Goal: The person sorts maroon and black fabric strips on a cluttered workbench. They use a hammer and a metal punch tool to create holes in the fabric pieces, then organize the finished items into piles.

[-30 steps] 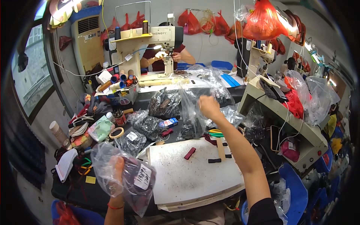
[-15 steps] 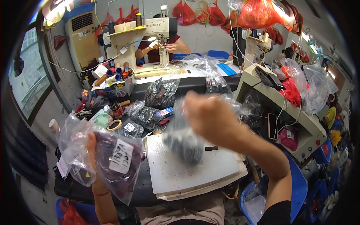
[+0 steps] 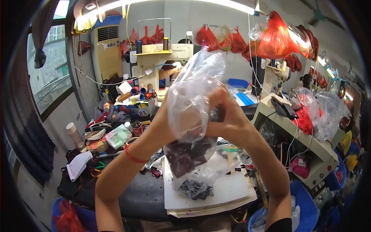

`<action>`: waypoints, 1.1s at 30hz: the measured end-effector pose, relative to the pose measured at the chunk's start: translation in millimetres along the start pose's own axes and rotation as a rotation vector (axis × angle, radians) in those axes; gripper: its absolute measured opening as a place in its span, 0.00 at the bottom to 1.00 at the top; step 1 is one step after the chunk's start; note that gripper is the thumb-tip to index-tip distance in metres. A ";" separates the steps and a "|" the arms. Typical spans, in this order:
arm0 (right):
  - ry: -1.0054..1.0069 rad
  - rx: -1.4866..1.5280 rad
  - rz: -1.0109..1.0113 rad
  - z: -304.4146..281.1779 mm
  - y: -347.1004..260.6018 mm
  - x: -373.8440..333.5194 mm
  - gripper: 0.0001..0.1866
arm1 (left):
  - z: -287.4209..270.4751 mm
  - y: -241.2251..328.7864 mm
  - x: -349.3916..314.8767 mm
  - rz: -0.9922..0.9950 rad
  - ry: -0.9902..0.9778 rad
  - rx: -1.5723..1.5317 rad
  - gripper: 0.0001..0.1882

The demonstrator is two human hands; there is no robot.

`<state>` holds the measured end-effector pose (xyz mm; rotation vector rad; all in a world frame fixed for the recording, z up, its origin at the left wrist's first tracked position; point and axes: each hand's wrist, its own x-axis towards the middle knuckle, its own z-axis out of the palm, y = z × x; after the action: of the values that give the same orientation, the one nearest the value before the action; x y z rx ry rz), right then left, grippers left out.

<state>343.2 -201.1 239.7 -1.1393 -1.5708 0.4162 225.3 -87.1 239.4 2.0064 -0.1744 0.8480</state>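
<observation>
Raised in front of me, a clear plastic bag (image 3: 189, 158) with dark maroon flat pieces in its lower part hangs between my hands. My left hand (image 3: 181, 118) grips its upper part and shows mostly through the loose film. At the right side of the bag, my right hand (image 3: 228, 118) has its fingers curled round the gathered plastic; they are partly smeared by motion. Below, another clear bag (image 3: 195, 189) with black pieces lies on the white board (image 3: 228, 193), beside more crumpled film.
A sewing machine (image 3: 158, 58) stands across the table with a person behind it. Thread spools, pouches and a white notepad (image 3: 79, 166) crowd the left. At the right are a machine table (image 3: 305, 154) and a blue bin (image 3: 305, 201). Red bags (image 3: 276, 38) hang overhead.
My hands have come together and up at the middle, bringing the maroon-filled bag from the left. The black-filled bag from my right hand now rests on the board. My view has tilted up.
</observation>
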 end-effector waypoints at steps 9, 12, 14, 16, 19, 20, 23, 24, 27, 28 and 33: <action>0.507 -0.391 -0.411 -74.8 25.6 -18.4 0.27 | -18.1 -50.9 -58.5 -0.233 -0.252 0.582 0.38; 0.361 -0.476 -0.683 -64.6 4.5 -48.3 0.21 | 18.4 -70.9 -42.8 -0.199 -0.084 0.596 0.22; 0.142 -0.288 -0.712 -23.0 46.6 -42.5 0.18 | -4.3 -71.0 -51.4 -0.473 -0.021 0.311 0.14; -0.087 -0.327 -0.432 11.8 44.5 -47.8 0.18 | -14.4 -102.9 -57.1 -0.394 0.079 0.107 0.13; -0.448 -0.554 0.164 25.5 76.7 -56.4 0.24 | -16.1 -80.2 -56.6 -0.463 0.139 -0.206 0.12; -0.615 -0.569 0.322 30.1 83.1 -54.4 0.25 | -17.7 -67.9 -54.2 -0.406 0.176 -0.211 0.11; -0.694 -0.756 0.287 26.1 84.1 -59.6 0.27 | -17.8 -55.1 -59.6 -0.377 0.177 -0.026 0.11; -0.613 -0.784 0.294 22.2 79.4 -62.2 0.29 | -19.8 -56.0 -61.5 -0.353 0.191 0.024 0.11; -0.467 -0.698 0.427 7.8 46.0 -67.3 0.22 | -44.3 -77.2 -80.1 -0.435 0.183 -0.137 0.14; -0.473 -0.658 0.301 -3.0 44.0 -79.5 0.19 | -53.4 -90.0 -89.0 -0.474 0.129 -0.168 0.20; -0.171 -0.819 -0.102 -8.8 59.7 -108.8 0.11 | -15.8 -144.6 -141.8 -0.368 -0.300 -0.107 0.69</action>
<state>371.1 -265.5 137.0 -1.6469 -2.0129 -0.2440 173.2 -21.1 54.4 1.9737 -0.0164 0.2988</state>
